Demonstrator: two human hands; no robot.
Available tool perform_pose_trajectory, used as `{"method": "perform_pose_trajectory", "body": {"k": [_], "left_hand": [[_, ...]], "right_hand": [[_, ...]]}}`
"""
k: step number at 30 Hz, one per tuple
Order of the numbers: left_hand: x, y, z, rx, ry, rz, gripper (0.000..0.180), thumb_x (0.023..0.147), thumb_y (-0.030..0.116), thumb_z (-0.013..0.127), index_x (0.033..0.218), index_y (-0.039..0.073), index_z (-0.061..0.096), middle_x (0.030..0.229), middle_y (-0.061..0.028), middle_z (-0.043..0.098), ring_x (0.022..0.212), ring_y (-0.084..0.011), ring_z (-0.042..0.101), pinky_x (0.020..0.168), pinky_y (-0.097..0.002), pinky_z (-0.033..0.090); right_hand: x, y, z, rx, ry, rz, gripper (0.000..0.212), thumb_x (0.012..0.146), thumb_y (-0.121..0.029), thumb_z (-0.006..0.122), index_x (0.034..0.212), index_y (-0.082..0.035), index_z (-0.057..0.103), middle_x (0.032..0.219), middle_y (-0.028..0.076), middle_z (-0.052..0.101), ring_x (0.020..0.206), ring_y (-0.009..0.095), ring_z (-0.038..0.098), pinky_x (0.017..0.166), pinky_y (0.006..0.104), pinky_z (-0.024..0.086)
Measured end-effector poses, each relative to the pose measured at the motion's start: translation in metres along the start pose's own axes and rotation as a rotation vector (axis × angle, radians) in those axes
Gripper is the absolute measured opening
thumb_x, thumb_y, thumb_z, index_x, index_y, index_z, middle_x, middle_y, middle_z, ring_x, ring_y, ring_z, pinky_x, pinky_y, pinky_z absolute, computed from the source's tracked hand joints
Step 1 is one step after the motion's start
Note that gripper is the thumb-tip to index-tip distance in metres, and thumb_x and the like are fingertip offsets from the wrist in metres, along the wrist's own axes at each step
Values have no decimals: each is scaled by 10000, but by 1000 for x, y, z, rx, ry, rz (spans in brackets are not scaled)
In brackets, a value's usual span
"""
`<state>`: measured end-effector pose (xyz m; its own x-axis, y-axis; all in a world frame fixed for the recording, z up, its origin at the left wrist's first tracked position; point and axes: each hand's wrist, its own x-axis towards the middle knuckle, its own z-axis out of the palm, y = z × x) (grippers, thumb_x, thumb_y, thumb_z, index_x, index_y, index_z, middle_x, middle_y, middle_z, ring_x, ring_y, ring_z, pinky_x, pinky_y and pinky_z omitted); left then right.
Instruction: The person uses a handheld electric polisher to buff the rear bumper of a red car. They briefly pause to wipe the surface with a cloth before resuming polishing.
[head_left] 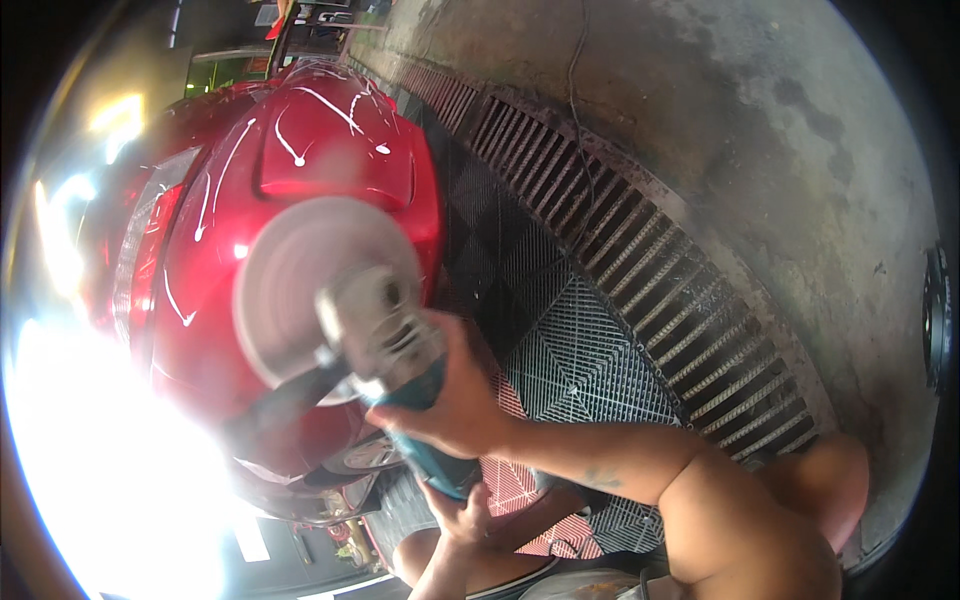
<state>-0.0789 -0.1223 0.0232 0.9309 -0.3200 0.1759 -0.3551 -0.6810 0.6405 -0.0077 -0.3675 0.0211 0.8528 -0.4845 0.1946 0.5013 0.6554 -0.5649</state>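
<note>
A car polisher (440, 475) with a teal body and grey metal head is held in both my hands. My right hand (455, 400) is wrapped round its body just behind the head. My left hand (460, 515) grips the rear end of the body. The round pale pad (295, 290) is blurred, in front of the red car bumper (225, 260); I cannot tell whether it touches the paint. A dark side handle (290, 400) sticks out from the head with no hand on it. White streaks of compound (322, 105) lie on the red paint.
A tail light (150, 240) sits left of the bumper. Black and red grid floor tiles (575, 370) lie beside the car, bordered by a metal drain grate (650, 285). A thin cable (572, 80) crosses the concrete floor (780, 190). Strong glare fills the lower left.
</note>
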Motion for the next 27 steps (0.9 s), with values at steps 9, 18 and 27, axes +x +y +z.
{"method": "perform_pose_trajectory", "body": {"k": [9, 18, 27], "left_hand": [[-2, 19, 26, -84, 36, -14, 871, 900, 348, 857, 1470, 27, 282, 1071, -137, 606, 770, -172, 658, 613, -318, 594], [28, 54, 62, -40, -123, -217, 1046, 806, 340, 934, 1505, -51, 261, 1219, -230, 693, 1148, -314, 698, 1008, -443, 547], [39, 116, 21, -110, -2, -199, 1045, 778, 379, 944, 1473, -24, 274, 1230, -239, 679, 1140, -330, 706, 984, -452, 563]], "right_hand": [[16, -19, 6, -42, -106, 4, 1136, 779, -472, 937, 1564, -56, 228, 1406, 256, 553, 1330, 400, 578, 1142, 510, 443], [32, -2, -37, 211, -26, 21, 756, 911, -7, 799, 1480, -26, 300, 1324, 117, 574, 1198, 182, 607, 1050, 382, 530], [49, -81, 49, 53, -220, -21, 937, 886, -65, 863, 1549, -20, 203, 1424, 164, 526, 1286, 224, 581, 1140, 440, 467]]}}
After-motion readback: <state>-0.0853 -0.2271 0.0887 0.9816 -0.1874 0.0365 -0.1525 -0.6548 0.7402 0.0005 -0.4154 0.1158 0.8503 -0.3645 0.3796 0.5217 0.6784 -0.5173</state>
